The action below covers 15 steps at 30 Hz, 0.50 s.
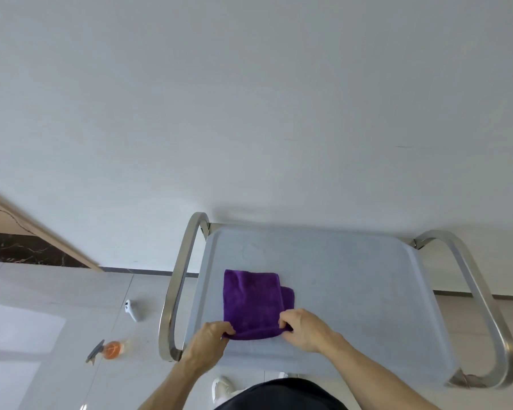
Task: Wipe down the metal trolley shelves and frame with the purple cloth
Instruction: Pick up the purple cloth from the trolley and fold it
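A folded purple cloth [252, 300] lies flat on the left half of the metal trolley's top shelf [353, 291]. My left hand [209, 338] pinches the cloth's near left corner. My right hand [304, 329] pinches its near right corner. Polished tube handles curve up at the left side [176, 288] and the right side [483, 306] of the trolley frame. The lower shelves are hidden under the top one.
A white wall stands right behind the trolley. On the tiled floor to the left lie a spray bottle with orange liquid [108, 349] and a small white object [131, 309]. A white shoe [222, 387] shows below the shelf's near edge.
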### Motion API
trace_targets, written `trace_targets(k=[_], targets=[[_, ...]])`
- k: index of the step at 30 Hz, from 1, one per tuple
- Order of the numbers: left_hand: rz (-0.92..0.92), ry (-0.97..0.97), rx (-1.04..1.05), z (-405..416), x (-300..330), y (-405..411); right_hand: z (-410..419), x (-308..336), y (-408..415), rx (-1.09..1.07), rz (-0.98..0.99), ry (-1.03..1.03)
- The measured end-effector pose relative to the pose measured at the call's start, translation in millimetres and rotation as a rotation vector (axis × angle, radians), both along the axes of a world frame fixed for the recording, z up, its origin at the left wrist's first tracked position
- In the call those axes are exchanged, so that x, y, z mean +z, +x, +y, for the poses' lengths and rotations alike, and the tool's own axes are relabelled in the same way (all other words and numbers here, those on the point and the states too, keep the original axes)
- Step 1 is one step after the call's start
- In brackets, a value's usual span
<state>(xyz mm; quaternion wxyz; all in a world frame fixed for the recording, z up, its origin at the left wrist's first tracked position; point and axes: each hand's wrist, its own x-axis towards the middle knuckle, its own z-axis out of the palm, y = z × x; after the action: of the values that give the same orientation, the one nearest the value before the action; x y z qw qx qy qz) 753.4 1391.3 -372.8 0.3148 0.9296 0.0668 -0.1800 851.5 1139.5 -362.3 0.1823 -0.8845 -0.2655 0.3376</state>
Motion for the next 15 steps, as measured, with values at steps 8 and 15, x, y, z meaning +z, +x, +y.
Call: trace_targets(k=[8,15], targets=[[0.135,-0.085,-0.044,11.4,9.3,3.1,0.9,6.0,8.5,-0.039,0.207,-0.04],[-0.108,-0.075,0.251,23.8,38.7,74.9,19.2,26.6,60.4,-0.373,-0.08,0.155]])
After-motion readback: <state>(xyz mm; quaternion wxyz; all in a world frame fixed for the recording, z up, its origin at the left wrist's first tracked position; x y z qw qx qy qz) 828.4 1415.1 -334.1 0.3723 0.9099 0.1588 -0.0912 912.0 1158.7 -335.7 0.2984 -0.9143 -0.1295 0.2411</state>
